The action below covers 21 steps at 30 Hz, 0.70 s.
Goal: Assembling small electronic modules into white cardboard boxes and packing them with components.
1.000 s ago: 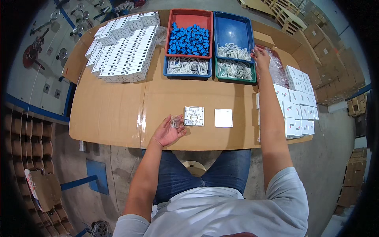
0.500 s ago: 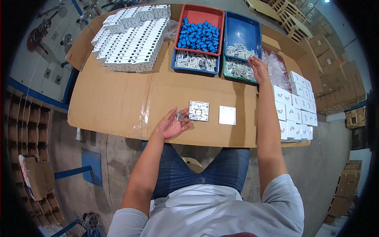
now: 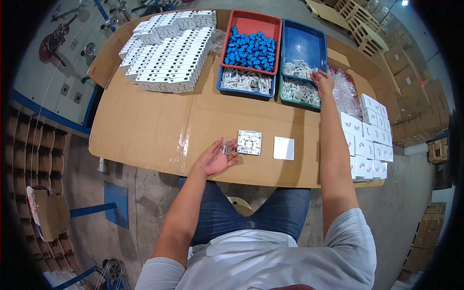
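My left hand (image 3: 217, 158) is palm up near the table's front edge, its fingers curled round a small clear plastic bag (image 3: 226, 147). Small pieces seem to be inside the bag. Just right of those fingers lies a square white plate with a moulded inner frame (image 3: 249, 142). Beside it, a plain white square cover (image 3: 283, 148) lies flat. My right hand (image 3: 324, 81) reaches to the right rim of the upper blue tray (image 3: 302, 41), which has small white parts (image 3: 298, 69) at its near end. Its fingertips are pinched together; whatever is between them is too small to name.
A red tray (image 3: 231, 29) of blue pieces overlaps a blue tray of white parts (image 3: 245, 82). Below the upper blue tray is a green tray (image 3: 299, 103). Clear bags (image 3: 344, 92) and stacked white boxes (image 3: 369, 140) are at right; white units (image 3: 169, 58) are piled far left.
The whole view has shifted slightly. My right hand's fingers have drawn together at the tray's rim. My left hand keeps the clear bag beside the white plate.
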Each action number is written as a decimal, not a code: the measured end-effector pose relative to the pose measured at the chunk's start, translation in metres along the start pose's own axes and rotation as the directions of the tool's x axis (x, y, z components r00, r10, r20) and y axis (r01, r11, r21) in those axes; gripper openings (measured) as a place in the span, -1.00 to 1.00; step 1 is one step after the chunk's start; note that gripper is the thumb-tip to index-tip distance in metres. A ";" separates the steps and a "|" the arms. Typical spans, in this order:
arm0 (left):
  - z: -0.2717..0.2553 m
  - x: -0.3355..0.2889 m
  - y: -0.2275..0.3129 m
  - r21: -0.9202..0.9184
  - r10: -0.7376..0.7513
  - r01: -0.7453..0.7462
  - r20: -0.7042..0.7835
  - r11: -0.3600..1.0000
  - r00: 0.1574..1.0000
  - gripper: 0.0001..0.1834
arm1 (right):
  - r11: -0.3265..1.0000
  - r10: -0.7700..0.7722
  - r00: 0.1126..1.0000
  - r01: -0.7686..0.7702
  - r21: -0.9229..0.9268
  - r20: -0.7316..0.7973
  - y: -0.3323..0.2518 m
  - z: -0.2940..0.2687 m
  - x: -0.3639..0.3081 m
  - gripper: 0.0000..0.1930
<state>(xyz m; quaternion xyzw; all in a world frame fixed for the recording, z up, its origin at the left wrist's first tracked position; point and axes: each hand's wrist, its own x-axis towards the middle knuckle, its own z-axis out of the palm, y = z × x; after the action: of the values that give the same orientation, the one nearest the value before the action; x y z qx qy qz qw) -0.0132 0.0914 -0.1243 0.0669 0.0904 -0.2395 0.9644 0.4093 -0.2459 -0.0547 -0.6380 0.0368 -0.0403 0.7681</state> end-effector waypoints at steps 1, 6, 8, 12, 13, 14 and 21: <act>-0.001 0.000 0.001 0.005 0.002 -0.002 -0.005 1.000 1.000 -0.46 | 0.999 0.001 0.999 -0.003 -0.036 -0.040 0.001 0.005 -0.007 -0.73; -0.008 0.002 0.002 0.003 0.003 -0.003 -0.002 1.000 1.000 -0.44 | 0.980 0.048 0.982 -0.011 -0.198 0.183 0.002 0.020 -0.060 -0.74; -0.019 -0.002 0.006 0.015 -0.007 0.006 0.050 1.000 0.999 -0.42 | 0.957 0.098 0.958 -0.016 -0.290 0.270 0.000 0.046 -0.106 -0.77; -0.018 0.006 0.007 0.056 -0.015 0.014 0.027 0.998 1.000 -0.40 | 0.926 0.144 0.855 0.061 -0.373 0.498 -0.007 0.079 -0.206 -0.81; -0.016 0.008 0.007 0.035 -0.028 0.026 0.046 0.999 0.999 -0.40 | 0.930 0.154 0.818 0.070 -0.362 0.555 -0.002 0.086 -0.228 -0.81; -0.015 0.008 0.006 0.015 -0.041 0.040 0.066 0.999 0.997 -0.40 | 0.930 0.162 0.813 0.064 -0.363 0.559 0.003 0.095 -0.249 -0.81; -0.011 0.001 0.001 0.013 0.004 -0.005 0.040 1.000 0.999 -0.49 | 0.936 0.098 0.728 0.164 -0.311 0.679 0.018 0.136 -0.337 -0.85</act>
<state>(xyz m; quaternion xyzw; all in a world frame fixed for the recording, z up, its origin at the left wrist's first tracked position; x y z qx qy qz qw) -0.0130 0.0940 -0.1348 0.0688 0.0694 -0.2392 0.9660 0.0890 -0.0733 -0.0462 -0.7341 -0.2538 0.1909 0.6002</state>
